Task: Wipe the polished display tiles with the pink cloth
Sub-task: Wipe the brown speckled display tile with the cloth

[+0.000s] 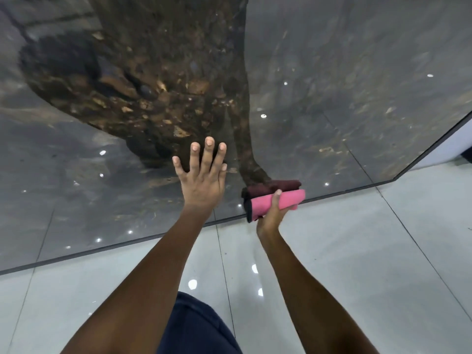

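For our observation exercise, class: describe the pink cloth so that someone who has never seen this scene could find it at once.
Start at the big dark glossy display tile standing against the pale floor. Follow its bottom edge to the right hand, whose fingers grip a folded pink cloth against the tile. It is the only bright pink thing; the darker shape just above is its reflection.

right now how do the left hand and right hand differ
The left hand is open, fingers straight and spread flat against the polished display tile, holding nothing. The right hand is curled round the folded pink cloth at the tile's lower edge. Both hands reach to the same dark tile.
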{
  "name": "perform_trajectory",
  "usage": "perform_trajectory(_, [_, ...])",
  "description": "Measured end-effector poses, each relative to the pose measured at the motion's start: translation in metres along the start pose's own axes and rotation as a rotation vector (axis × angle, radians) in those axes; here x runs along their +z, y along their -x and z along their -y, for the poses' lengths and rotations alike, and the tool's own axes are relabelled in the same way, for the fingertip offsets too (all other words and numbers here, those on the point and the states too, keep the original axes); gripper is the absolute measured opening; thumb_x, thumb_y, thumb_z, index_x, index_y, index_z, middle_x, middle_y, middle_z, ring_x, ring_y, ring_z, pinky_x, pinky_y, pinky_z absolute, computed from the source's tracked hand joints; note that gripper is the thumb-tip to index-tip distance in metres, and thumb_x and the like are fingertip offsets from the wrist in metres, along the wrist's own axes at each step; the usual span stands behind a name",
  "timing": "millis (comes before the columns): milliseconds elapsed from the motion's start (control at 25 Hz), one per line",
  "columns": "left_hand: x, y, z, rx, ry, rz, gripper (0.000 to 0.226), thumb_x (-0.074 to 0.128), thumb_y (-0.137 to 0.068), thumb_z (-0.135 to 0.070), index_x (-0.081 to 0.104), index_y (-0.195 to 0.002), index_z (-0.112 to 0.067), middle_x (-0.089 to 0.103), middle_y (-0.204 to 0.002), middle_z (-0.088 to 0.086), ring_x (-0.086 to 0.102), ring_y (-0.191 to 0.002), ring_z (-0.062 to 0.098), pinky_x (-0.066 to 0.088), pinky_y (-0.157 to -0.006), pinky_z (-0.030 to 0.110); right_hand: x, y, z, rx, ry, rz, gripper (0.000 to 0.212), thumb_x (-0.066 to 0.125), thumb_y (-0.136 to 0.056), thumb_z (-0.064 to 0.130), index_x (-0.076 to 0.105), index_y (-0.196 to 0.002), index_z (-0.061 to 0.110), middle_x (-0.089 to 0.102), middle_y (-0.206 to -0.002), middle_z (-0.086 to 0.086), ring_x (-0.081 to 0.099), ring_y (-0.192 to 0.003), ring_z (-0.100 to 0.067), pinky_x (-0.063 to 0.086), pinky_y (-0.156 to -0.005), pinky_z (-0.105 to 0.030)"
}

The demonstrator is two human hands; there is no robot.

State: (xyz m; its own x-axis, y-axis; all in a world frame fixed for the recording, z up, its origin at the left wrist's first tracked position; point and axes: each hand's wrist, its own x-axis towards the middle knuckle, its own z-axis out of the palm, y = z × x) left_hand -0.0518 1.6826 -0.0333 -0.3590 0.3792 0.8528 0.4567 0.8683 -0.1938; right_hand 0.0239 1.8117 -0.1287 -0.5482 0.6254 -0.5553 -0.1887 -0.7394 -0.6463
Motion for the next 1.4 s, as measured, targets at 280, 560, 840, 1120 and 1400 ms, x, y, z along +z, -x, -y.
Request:
perform_trajectory(280, [-0.025, 0.001, 0.014, 0.092, 0.121, 0.22, 0.064, 0.032, -0.102, -0.033, -0.001, -0.156, -0.023, -0.017, -0.162, -0.002, -0.014, -0.149, 0.017, -0.01, -0.118, 0.045, 0.04, 0.053, 0.02, 0.061, 0.102, -0.176, 0.074, 0.073, -0.079, 0.0, 0.029, -0.136, 0.019, 0.05, -0.125, -0.011, 0.058, -0.105, -0.028, 0.051, -0.093, -0.051])
perform_trajectory(560, [-0.129, -0.016, 0.059, -0.17, 0.597, 0.78, 0.051, 0.036, -0.093, -0.036, 0.061, -0.129, -0.01, 0.055, -0.14, 0.008, 0.049, -0.131, 0.027, 0.039, -0.107, 0.043, 0.059, 0.148, 0.093, 0.13, 1.01, -0.028, 0.043, 0.069, -0.081, 0.006, 0.054, -0.12, 0.0, 0.06, -0.097, -0.011, 0.058, -0.085, -0.03, 0.052, -0.071, -0.036])
perform_trajectory(840, [-0.23, -0.093, 0.098, -1.161, 0.886, 1.062, 0.033, 0.05, -0.101, -0.024, 0.061, -0.125, -0.003, 0.064, -0.124, 0.013, 0.059, -0.116, 0.03, 0.044, -0.099, 0.032, 0.12, 0.264, 0.16, -0.023, 1.511, 0.022, 0.034, 0.07, -0.08, 0.012, 0.059, -0.111, 0.002, 0.065, -0.108, -0.018, 0.058, -0.087, -0.032, 0.05, -0.068, -0.035])
perform_trajectory(1120, [-0.446, -0.223, 0.147, -1.608, 0.921, 0.779, 0.03, 0.062, -0.094, -0.012, 0.062, -0.123, -0.003, 0.065, -0.123, 0.011, 0.06, -0.114, 0.025, 0.042, -0.095, 0.021, 0.206, 0.458, 0.262, -0.149, 1.712, 0.257, 0.029, 0.068, -0.082, 0.027, 0.063, -0.105, 0.011, 0.066, -0.097, -0.01, 0.06, -0.096, -0.032, 0.034, -0.085, -0.037])
perform_trajectory(1400, [-0.678, -0.319, 0.159, -1.741, 0.794, 0.559, 0.032, 0.059, -0.096, -0.013, 0.059, -0.128, -0.007, 0.06, -0.128, 0.004, 0.055, -0.11, 0.013, 0.036, -0.086, 0.012, 0.241, 0.666, 0.349, -0.314, 1.805, 0.619, 0.029, 0.07, -0.076, 0.032, 0.063, -0.094, 0.01, 0.067, -0.09, -0.01, 0.063, -0.088, -0.034, 0.043, -0.091, -0.041])
